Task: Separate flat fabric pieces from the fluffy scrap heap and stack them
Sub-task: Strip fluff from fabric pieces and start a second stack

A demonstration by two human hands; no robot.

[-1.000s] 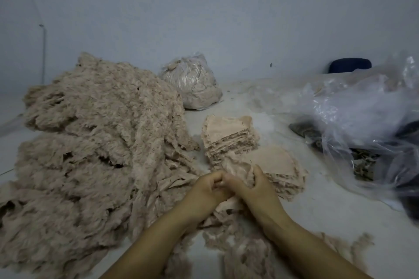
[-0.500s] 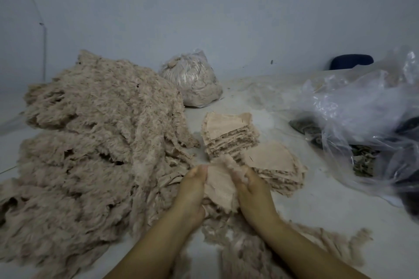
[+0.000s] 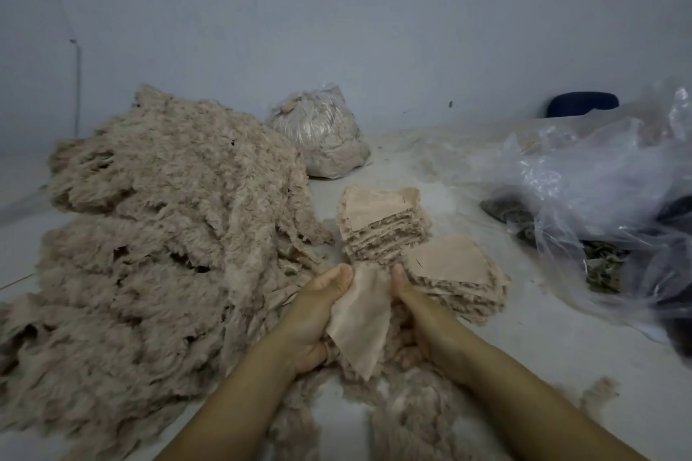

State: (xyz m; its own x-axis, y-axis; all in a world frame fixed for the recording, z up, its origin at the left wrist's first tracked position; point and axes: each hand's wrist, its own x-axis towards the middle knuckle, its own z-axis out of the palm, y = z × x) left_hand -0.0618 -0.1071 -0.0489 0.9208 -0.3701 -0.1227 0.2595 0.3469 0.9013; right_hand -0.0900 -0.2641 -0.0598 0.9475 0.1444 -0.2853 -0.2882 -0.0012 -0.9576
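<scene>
Both hands pinch one flat, pale-peach fabric piece (image 3: 361,326) by its side edges, left hand (image 3: 314,314) and right hand (image 3: 419,314) thumbs on top, long axis running away from the person. The nearer low stack of flat peach pieces (image 3: 455,277) lies just beyond the right hand, likely the shorter carry; the fluffy beige scrap heap (image 3: 157,243) sprawls left across the pale work surface (image 3: 561,356).

Pale grey dusty desk (image 3: 543,341) runs back to a blue-grey wall. Left half: large heap of beige fluffy fabric scraps (image 3: 149,254). Behind it, a tied clear plastic bag stuffed with beige fluff (image 3: 322,138). Centre: two stacks of flat beige fabric pieces, the far stack (image 3: 382,225) just beside the near stack (image 3: 457,281). Right: crumpled clear plastic sheeting (image 3: 599,206) over dark material. Near edge: loose beige fluff strands (image 3: 412,419).
</scene>
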